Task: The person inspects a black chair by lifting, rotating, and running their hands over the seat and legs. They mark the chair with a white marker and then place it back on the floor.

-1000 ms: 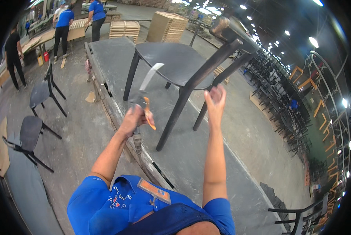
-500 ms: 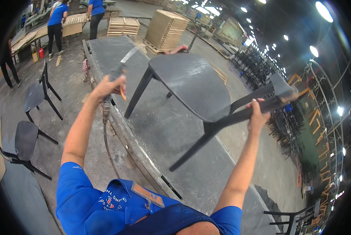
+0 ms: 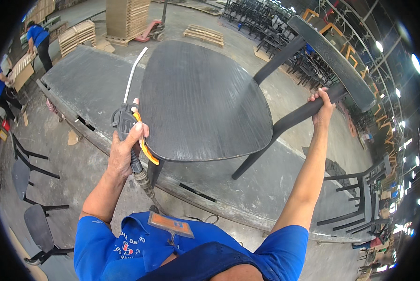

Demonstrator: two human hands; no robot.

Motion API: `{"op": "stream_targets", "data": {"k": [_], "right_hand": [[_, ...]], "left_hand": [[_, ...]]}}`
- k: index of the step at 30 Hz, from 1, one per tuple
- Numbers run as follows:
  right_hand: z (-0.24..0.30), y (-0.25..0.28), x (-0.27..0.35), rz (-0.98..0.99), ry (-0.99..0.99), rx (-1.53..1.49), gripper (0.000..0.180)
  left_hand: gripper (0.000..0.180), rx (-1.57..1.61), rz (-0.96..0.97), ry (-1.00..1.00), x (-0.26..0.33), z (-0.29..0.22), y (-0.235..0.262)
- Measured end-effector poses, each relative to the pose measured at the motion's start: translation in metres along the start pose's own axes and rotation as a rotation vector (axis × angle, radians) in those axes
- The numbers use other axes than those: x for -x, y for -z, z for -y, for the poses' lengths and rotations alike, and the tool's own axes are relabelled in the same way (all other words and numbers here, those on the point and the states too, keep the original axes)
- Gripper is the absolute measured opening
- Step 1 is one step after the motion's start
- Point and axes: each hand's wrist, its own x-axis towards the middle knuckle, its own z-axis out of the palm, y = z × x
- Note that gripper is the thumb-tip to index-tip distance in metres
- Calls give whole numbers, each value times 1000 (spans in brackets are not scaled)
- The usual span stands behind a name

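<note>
A black wooden chair (image 3: 205, 103) stands on the grey-topped workbench, its broad seat facing up at me and its backrest to the right. My right hand (image 3: 323, 107) is wrapped round the chair's near back post, just below the backrest. In my left hand (image 3: 128, 145) is an air blow gun (image 3: 124, 121) with an orange trigger and a long thin metal nozzle pointing up and away. It is held beside the seat's left edge. A hose coupling hangs from its lower end. Whether the trigger is pressed, I cannot tell.
The workbench (image 3: 83, 70) runs from far left to lower right. Black chairs (image 3: 39, 227) stand on the floor at left, and more black chairs (image 3: 367, 201) at right. Two people work at far left. Behind the bench are stacked boards (image 3: 125, 21), a red pallet jack (image 3: 150, 29) and a pallet (image 3: 204, 35).
The chair has turned and tilted so its seat faces me more fully. My left hand with the blow gun has come nearer the seat edge. My view has swung right.
</note>
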Motion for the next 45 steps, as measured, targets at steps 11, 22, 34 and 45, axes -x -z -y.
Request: {"op": "stream_targets", "data": {"k": [11, 22, 34, 45], "right_hand": [[106, 232, 24, -366, 140, 424, 23], [131, 316, 8, -395, 395, 350, 24], [218, 287, 233, -444, 458, 284, 30], [264, 269, 426, -502, 47, 300, 37]], "left_hand": [[33, -93, 339, 225, -47, 50, -187], [48, -448, 320, 175, -42, 77, -268], [52, 219, 820, -152, 217, 57, -248], [71, -363, 1387, -341, 325, -13, -324]]}}
